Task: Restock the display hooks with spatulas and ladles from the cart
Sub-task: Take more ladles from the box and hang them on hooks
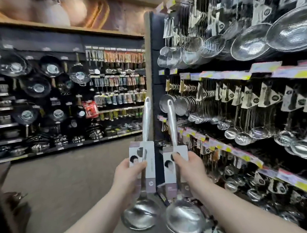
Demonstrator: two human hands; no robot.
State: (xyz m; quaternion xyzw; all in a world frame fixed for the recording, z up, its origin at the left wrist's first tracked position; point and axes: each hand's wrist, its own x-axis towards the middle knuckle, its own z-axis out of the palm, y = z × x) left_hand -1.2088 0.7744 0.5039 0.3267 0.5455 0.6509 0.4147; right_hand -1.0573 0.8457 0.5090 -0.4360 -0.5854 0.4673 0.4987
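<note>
Ladles, two of them, are held up side by side in front of the person, each upright with its round steel bowl at the bottom and its handle pointing up. The left ladle is in the left hand, whose grip is clamped on it at the paper card wrapped round the lower handle, the thumb lying on the card's front. The right ladle is in the right hand, whose grip is clamped round that ladle's own card, the thumb pressed flat on its front. The two ladles stand just beside each other without touching. The left one's handle tilts a little to the right and reaches slightly higher, and each handle ends in a hanging hole. Both are in the air above the grey floor, near the end panel of the display rack on the right. That rack carries rows of carded steel ladles and skimmers hanging under strips of yellow and pink price tags, with mesh strainers hung in the row above. Across the aisle, a far wall holds dark pans and more hanging utensils. The picture is blurred toward its edges, and the print on the cards cannot be read.
</note>
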